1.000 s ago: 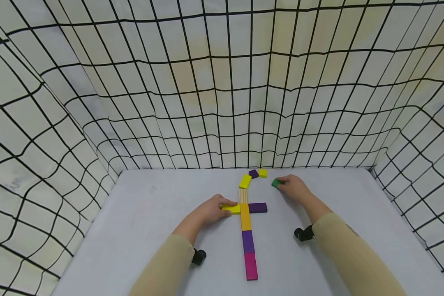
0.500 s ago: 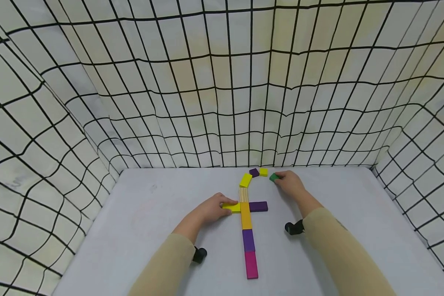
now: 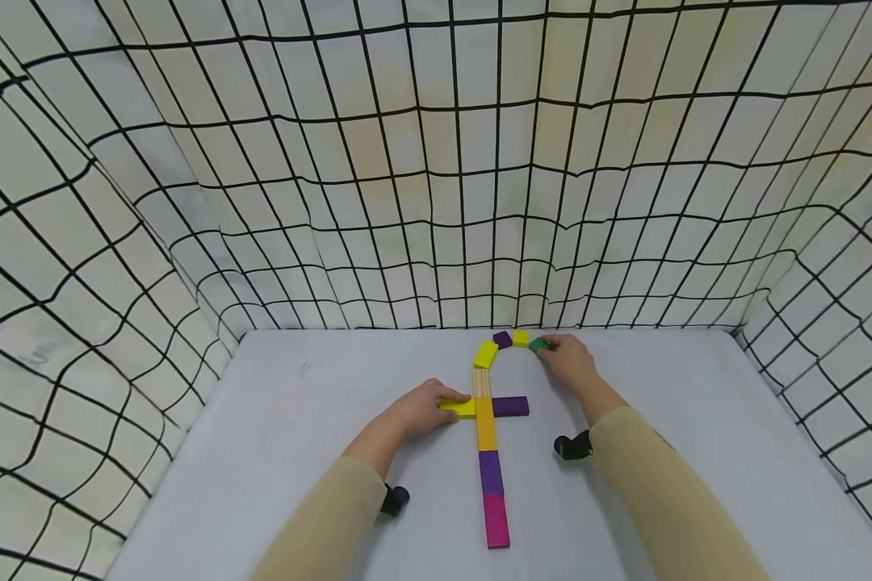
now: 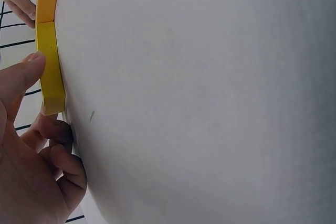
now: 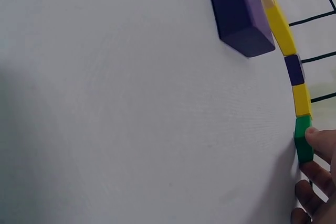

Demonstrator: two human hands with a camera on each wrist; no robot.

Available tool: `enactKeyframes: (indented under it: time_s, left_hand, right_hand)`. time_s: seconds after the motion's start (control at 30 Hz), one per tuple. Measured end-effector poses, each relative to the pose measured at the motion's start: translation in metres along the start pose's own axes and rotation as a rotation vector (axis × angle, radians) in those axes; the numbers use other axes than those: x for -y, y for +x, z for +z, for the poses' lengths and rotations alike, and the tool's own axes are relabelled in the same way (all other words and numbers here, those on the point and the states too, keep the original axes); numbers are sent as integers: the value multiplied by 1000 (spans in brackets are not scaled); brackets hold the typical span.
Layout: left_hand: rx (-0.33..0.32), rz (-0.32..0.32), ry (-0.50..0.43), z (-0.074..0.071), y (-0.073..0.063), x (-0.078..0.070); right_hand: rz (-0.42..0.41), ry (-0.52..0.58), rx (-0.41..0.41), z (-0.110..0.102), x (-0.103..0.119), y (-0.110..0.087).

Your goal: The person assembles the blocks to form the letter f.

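Between thumb and fingers, my right hand pinches a small green block at the right end of a curved row. In the right wrist view this green block meets a small yellow block. Beyond it the row runs through a small purple block and a tilted yellow block. My left hand grips a longer yellow block, whose end touches the orange block. A long purple block juts from the opposite side.
A ridged pale wooden piece links the orange block to the curved row. Below it lie a violet block and a magenta block. The white table ends at the back against a black net.
My right hand has shifted left and slightly away from me, bringing the green block up against the small yellow one. The left hand stays on its yellow block.
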State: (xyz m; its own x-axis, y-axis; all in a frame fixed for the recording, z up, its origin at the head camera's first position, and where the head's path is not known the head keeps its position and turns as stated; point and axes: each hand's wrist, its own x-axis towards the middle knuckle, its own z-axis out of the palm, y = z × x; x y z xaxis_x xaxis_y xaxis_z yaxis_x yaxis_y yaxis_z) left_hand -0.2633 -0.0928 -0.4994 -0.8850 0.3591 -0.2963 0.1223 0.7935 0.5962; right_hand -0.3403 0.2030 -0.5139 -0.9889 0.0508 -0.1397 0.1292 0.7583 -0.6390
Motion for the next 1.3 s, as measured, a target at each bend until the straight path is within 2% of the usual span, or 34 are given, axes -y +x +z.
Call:
enactKeyframes:
  time_s: [0.4,0.63,1.0,1.3]
  left_hand:
    - [-7,-17,10,4,4,0]
    - [-15,-17,31,5,1,0]
    - [-23,-9,13,6,3,5]
    - [-33,-3,-13,7,6,8]
  right_hand:
    - [-12,-12,-18,2,-3,0]
    - [-54,-37,-31,3,-5,0]
    - [-14,41,-6,4,-7,5]
    - [-80,102,-6,-1,-9,-4]
